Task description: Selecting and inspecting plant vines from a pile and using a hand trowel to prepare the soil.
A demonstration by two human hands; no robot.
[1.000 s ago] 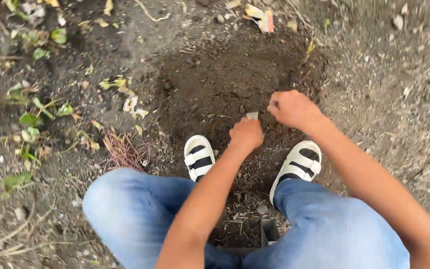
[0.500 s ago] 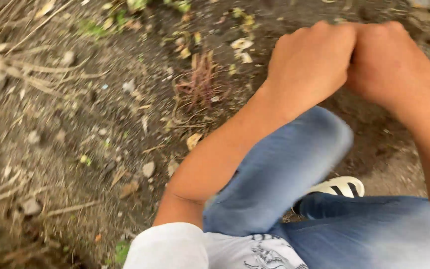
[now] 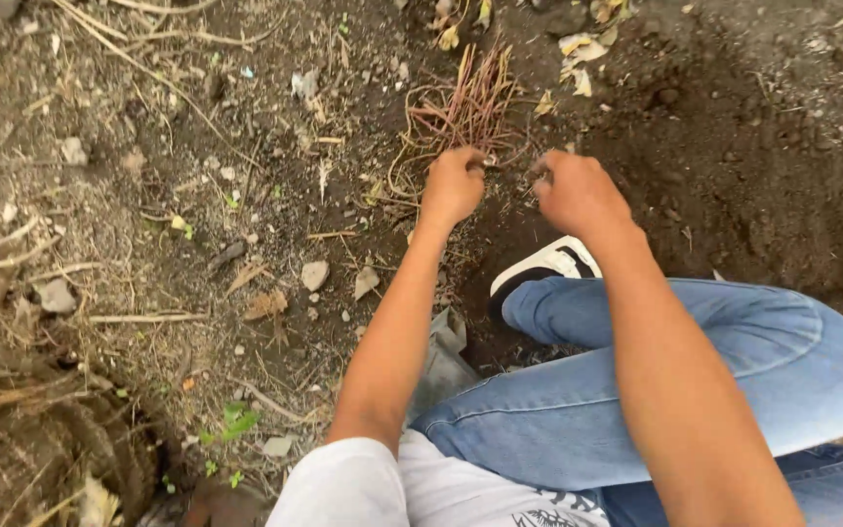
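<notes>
A clump of reddish roots (image 3: 465, 107) is now gripped at its base by the closed left hand (image 3: 453, 185) and right hand (image 3: 578, 192), moved over from the dark dug soil (image 3: 753, 185) beside it.

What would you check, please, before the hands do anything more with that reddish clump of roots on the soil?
1. Left hand on the reddish root clump: ok, fingers curled at its lower end.
2. Right hand on the clump: cannot tell, closed beside the stems, contact hidden.
3. Clump free of the ground: cannot tell, strands lie spread on the dark soil.
4. Room around the clump: ok, only dry leaves and small stones nearby.
5. Footing: ok, white sandal planted behind the hands.
</notes>
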